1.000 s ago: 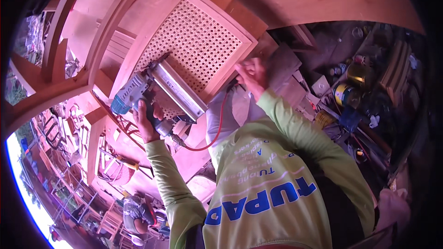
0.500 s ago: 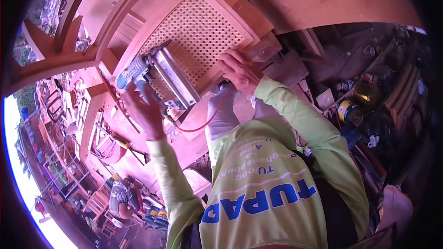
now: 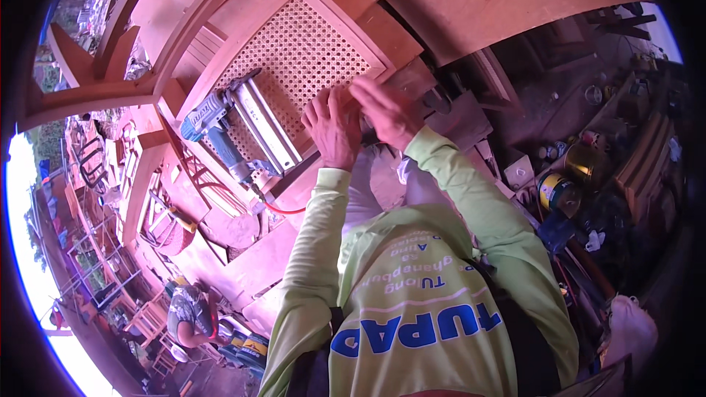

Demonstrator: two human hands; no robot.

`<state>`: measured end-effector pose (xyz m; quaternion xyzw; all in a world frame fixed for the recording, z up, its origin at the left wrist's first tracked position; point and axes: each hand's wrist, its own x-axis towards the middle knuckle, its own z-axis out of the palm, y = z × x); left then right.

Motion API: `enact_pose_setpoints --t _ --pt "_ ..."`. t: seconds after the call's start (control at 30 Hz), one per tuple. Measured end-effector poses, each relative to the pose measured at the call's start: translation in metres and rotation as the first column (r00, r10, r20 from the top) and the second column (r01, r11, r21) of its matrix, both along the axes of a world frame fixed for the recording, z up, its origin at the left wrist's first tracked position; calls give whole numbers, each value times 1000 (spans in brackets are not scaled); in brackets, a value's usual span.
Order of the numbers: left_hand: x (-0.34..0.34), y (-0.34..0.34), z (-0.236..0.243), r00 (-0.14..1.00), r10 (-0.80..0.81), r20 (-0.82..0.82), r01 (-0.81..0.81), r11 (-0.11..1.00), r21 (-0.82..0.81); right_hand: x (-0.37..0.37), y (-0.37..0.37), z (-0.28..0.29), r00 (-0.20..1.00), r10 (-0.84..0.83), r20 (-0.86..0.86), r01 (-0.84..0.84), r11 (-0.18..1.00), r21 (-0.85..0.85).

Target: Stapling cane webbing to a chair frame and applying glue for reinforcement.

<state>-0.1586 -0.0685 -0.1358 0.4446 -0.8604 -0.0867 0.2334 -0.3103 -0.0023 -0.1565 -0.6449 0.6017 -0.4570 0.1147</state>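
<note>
The left hand [image 3: 334,131], loosely curled, has joined the right [image 3: 387,116] at the caned panel's [image 3: 312,40] near right edge; I can't tell if either grips anything. The nail gun [image 3: 266,126] lies released, left, leaving both available.

- Nail gun [image 3: 213,123], 10 o'clock: matt, plastic-looking handle [image 3: 226,145]; glossy metal magazine [image 3: 266,125].
- Panel, 11 o'clock: rough, woven cane [image 3: 301,37]; smooth, matt wooden frame [image 3: 343,24].
- Sheet [image 3: 515,0], 1 o'clock: smooth, matt wood.
- Shirt [image 3: 434,254], 5 o'clock: creased cloth.
</note>
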Motion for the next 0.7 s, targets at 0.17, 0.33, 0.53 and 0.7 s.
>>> enact_pose_setpoints --t 0.17,0.33,0.53,0.7 --pt "4 0 -9 1000 4 -6 -4 1000 13 23 -7 -12 995 58 79 -66 993 101" --pt "4 2 -11 999 30 -11 -30 1000 -2 4 -10 -2 990 113 -80 -85 953 292" --pt "0 1 -12 999 26 -32 -25 1000 14 -6 -22 1 977 121 -175 -88 979 185" --pt "-1 1 -12 999 25 -39 -24 999 36 -6 -23 -5 948 139 -288 -63 965 256"
